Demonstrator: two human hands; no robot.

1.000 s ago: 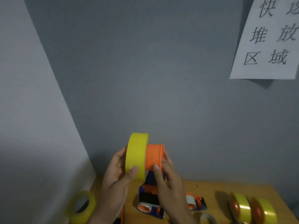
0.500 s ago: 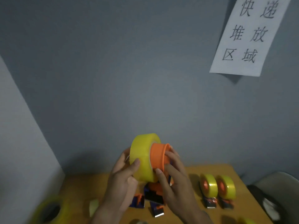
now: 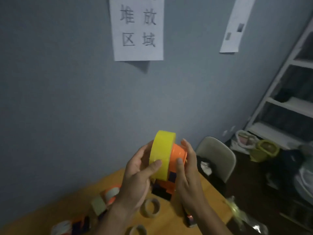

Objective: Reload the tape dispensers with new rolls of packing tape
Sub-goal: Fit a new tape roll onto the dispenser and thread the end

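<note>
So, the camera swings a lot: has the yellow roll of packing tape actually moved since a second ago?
Yes. The yellow roll, on its orange plastic hub, has shifted right over the wooden table, toward its right edge.

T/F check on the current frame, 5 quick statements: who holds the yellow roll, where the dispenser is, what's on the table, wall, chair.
1. The left hand holds the yellow tape roll, thumb on its outer face. True.
2. The orange and dark dispenser lies flat on the wooden table. False: it is held up in the air, the right hand gripping its orange hub.
3. An empty cardboard core lies on the table below the hands. True.
4. The wall is bare. False: a paper sign with printed characters hangs on it, and a second sheet to its right.
5. The yellow roll sits on the chair. False: it is in the hands, against the hub.
</note>
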